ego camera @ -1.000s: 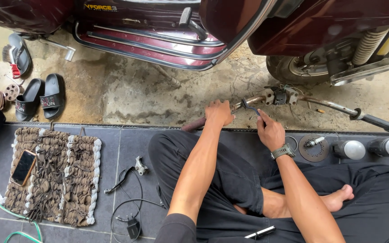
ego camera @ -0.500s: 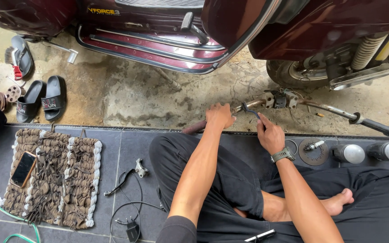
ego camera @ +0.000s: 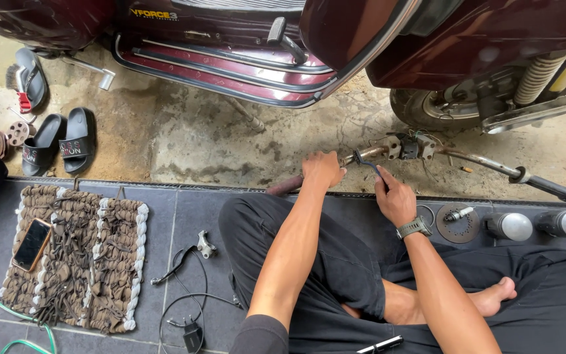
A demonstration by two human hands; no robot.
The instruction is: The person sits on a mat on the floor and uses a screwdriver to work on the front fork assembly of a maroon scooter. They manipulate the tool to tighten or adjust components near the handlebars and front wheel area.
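Left hand (ego camera: 323,170) fingers grip the handlebar (ego camera: 427,152); right hand (ego camera: 394,200) fingers seemingly pinch a wrench (ego camera: 365,161).

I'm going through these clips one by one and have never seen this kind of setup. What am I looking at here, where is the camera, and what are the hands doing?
There is no machine: a person sits cross-legged on dark floor tiles, and the one camera is worn on their head, looking down. The left hand grips a detached scooter handlebar lying on the concrete in front of them. The right hand, with a wristwatch, holds a small blue-handled tool against the bar near its middle clamp. A maroon scooter stands beyond. On the tiles lie a woven mat with a phone on it, a brake lever with cable, a spark plug on a metal disc, and two silver-capped cylinders. Black sandals sit on the concrete.
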